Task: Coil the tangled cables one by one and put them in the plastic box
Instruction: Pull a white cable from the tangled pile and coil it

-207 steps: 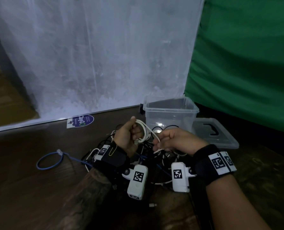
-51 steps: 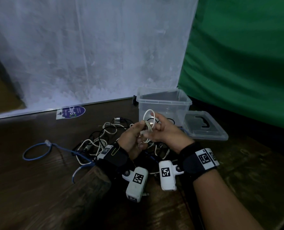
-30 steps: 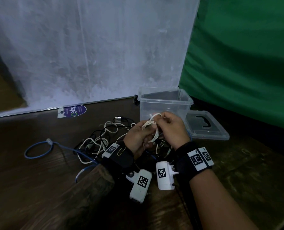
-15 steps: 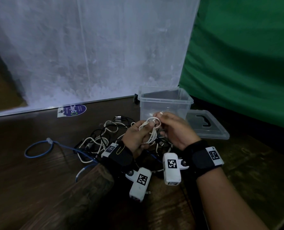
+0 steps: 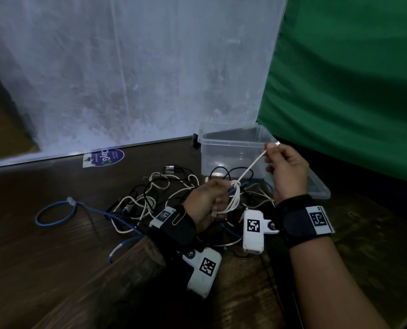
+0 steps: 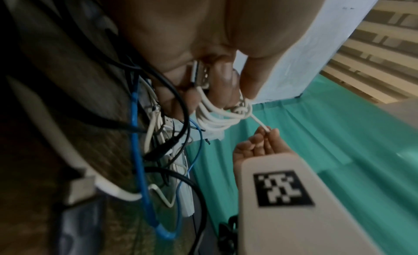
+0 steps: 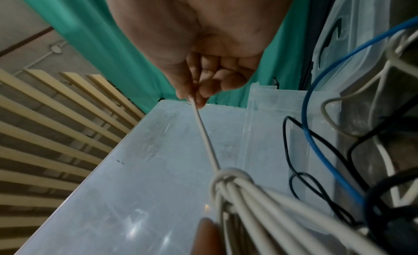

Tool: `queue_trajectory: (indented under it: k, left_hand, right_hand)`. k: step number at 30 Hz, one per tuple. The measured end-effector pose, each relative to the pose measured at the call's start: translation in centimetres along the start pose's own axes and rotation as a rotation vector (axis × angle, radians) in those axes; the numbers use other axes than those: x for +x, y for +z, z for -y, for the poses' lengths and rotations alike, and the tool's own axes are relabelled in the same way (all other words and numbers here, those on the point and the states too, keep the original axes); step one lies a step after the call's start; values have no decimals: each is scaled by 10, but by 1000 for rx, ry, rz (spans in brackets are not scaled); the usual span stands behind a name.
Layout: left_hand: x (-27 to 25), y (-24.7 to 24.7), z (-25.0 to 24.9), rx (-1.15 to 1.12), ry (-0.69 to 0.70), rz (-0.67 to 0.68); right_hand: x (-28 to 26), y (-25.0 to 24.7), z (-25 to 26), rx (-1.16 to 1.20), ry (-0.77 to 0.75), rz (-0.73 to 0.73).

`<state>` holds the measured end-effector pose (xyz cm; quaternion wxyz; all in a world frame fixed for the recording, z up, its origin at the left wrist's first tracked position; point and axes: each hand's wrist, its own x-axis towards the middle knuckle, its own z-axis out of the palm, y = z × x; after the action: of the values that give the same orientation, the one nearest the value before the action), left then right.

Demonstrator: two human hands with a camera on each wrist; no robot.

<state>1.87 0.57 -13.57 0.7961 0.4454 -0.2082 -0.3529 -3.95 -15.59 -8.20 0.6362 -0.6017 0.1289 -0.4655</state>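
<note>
One white cable [image 5: 234, 200]: coil gripped in left hand [image 5: 207, 203], free end pinched taut by right hand [image 5: 287, 170]. One clear plastic box [image 5: 224, 153] beyond both hands; one tangled cable pile [image 5: 150, 198] beneath them.

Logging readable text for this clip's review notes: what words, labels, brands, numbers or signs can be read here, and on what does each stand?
"ClayGO" as far as it can be read, sideways: round purple sticker on the dark wooden floor by the wall.
Smaller print on that sticker: too small to read.
Black-and-white square code markers, patterns only, no letters: white wrist camera housings and black wristbands.
Clear plastic box: no text visible.
</note>
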Motion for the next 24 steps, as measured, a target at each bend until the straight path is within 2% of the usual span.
queue_trajectory:
  k: [3,5,8,10,12,16,22,24]
  left_hand:
    - [1,4,-3,-52,84,-15]
    - [1,1,-6,-99,116,-8]
    - [2,-10,-12,-155,162,-31]
    - [3,-15,-16,-207,162,-33]
    - [1,-16,-19,-234,151,-5]
    - [-4,-13,-22,-210,155,54]
    - [-1,-17,-21,-140,141,-70]
    - [-2,-18,-22,-100,155,-89]
  right_hand:
    - [1,1,0,114,58,50]
    - [0,0,-2,175,127,159]
    - [-4,0,-4,63,182,371]
    - [-11,5,-8,-60,211,461]
    - [-17,11,-12,-95,252,501]
    - [-24,19,-15,-24,349,548]
    - [-30,27,-16,-84,388,567]
    - [-35,29,-13,-154,393,617]
